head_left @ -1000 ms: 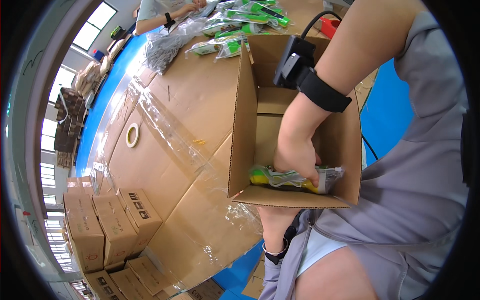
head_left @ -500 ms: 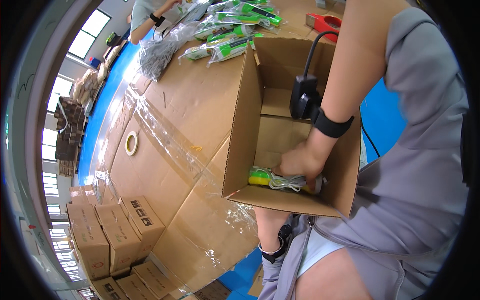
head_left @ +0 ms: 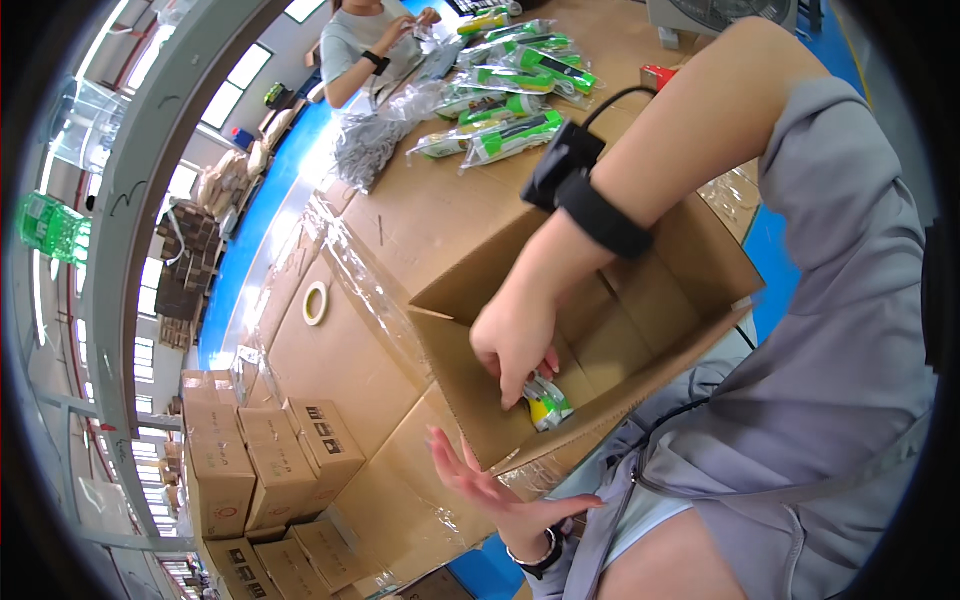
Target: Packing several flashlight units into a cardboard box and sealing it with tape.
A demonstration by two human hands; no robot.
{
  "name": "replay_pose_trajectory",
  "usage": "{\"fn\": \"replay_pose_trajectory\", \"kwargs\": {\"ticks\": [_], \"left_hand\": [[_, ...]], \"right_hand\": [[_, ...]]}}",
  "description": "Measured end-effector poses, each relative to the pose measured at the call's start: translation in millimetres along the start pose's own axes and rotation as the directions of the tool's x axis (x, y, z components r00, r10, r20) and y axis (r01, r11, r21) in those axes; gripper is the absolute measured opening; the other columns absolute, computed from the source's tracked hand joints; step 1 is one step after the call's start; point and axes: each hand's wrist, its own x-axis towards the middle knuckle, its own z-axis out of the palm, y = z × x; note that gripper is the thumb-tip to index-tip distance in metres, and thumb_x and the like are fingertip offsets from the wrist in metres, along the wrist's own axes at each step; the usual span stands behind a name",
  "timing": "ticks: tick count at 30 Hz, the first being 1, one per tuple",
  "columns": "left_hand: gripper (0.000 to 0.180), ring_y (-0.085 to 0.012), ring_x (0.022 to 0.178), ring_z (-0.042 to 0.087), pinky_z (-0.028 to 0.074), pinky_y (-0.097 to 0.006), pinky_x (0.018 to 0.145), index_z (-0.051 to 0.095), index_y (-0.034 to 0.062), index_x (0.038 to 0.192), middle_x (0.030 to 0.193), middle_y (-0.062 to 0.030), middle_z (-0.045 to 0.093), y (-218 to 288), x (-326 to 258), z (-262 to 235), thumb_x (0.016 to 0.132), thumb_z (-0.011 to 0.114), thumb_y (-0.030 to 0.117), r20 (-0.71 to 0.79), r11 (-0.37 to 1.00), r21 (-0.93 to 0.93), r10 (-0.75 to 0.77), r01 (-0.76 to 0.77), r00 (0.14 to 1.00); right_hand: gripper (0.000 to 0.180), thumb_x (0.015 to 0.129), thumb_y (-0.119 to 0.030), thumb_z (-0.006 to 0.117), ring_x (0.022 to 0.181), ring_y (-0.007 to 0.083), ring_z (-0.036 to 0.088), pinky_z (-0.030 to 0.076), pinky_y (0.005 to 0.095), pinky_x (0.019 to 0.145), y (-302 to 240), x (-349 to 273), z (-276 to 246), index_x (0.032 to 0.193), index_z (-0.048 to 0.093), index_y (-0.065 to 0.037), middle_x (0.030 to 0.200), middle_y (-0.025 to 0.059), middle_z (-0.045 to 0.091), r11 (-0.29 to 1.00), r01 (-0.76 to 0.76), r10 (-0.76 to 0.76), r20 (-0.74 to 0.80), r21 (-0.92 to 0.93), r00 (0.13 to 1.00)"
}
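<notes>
My right hand [head_left: 516, 338] reaches down inside an open cardboard box [head_left: 690, 300]. Its fingers are curled round the upper end of a green-and-yellow item in clear wrap [head_left: 549, 406], lying at the box's left end; part of it is hidden under the hand. My left hand [head_left: 500, 498] is open beside the near left corner of the box, fingers spread and nothing in it. A black device on a strap [head_left: 570, 170] sits on my right wrist.
Several green-and-white bagged packages [head_left: 515, 138] lie at the far side, by a grey stringy bundle [head_left: 362, 150]. A tape roll [head_left: 316, 303] rests on the cardboard-covered table [head_left: 370, 370]. Closed cartons [head_left: 270, 470] stand at left. Another person [head_left: 365, 50] is across the table.
The box has turned and tilted, its left end now toward my left hand. My left hand has come out from behind the box and spread open. My right hand has shifted left.
</notes>
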Motion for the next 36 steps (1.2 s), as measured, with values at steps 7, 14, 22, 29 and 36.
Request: {"fn": "replay_pose_trajectory", "kwargs": {"ticks": [7, 14, 22, 29, 36], "left_hand": [[0.082, -0.0405, 0.131, 0.035, 0.035, -0.052, 0.103, 0.047, 0.0200, 0.123, 0.149, -0.0222, 0.016, 8.3, 7.0, 2.2, 0.056, 0.089, 0.042, 0.154, 0.932, 0.361, -0.088, 0.027, 0.984], [0.052, -0.0424, 0.128, 0.035, 0.036, -0.054, 0.105, 0.057, 0.0198, 0.090, 0.134, -0.0128, 0.032, 29.9, 4.7, -5.7, 0.052, 0.092, 0.027, 0.089, 0.883, 0.464, 0.038, -0.076, 0.995], [0.054, -0.0400, 0.116, 0.046, 0.043, -0.051, 0.092, 0.058, 0.0016, 0.103, 0.122, -0.0199, 0.042, 60.5, 6.8, -0.7, 0.085, 0.061, 0.053, -0.143, 0.901, 0.425, -0.020, 0.080, 0.989], [0.059, -0.0418, 0.125, 0.039, 0.036, -0.053, 0.101, 0.053, 0.0049, 0.111, 0.132, -0.0198, 0.037, 59.6, -3.1, -10.7, 0.076, 0.073, 0.048, -0.131, 0.806, 0.527, -0.235, 0.269, 0.963], [0.077, -0.0345, 0.124, 0.039, 0.038, -0.046, 0.097, 0.041, 0.0052, 0.125, 0.132, -0.0174, 0.034, 20.4, -5.2, -12.5, 0.075, 0.068, 0.057, -0.253, 0.909, 0.291, -0.227, 0.298, 0.940]], "right_hand": [[0.033, 0.090, -0.030, 0.061, 0.074, 0.0131, 0.067, 0.054, 0.0274, 0.066, -18.8, -99.1, -108.7, 0.099, 0.063, 0.002, 0.085, 0.0090, 0.067, 0.867, 0.293, -0.498, -0.659, -0.404, 0.565], [0.053, 0.076, -0.016, 0.061, 0.106, 0.0351, 0.056, 0.048, 0.0441, 0.088, 190.1, -99.0, -185.4, 0.124, 0.045, -0.002, 0.118, 0.0185, 0.051, 0.494, -0.609, -0.372, -0.784, -0.621, 0.498], [0.085, 0.083, -0.059, 0.055, 0.120, 0.0395, 0.043, 0.034, 0.0474, 0.103, 264.4, -31.9, -156.5, 0.143, 0.030, -0.005, 0.128, 0.0245, 0.046, 0.687, -0.635, -0.322, -0.932, -0.352, 0.169], [0.064, 0.085, -0.044, 0.060, 0.104, 0.0345, 0.056, 0.046, 0.0427, 0.088, 271.8, -20.3, -168.9, 0.129, 0.044, 0.000, 0.110, 0.0192, 0.057, 0.669, -0.675, -0.261, -0.949, -0.311, 0.178], [0.045, 0.092, -0.041, 0.054, 0.102, 0.0185, 0.059, 0.050, 0.0326, 0.085, 214.4, -113.4, -141.0, 0.116, 0.057, -0.003, 0.107, 0.0122, 0.063, 0.866, 0.391, 0.091, -0.867, 0.312, 0.491]]}}
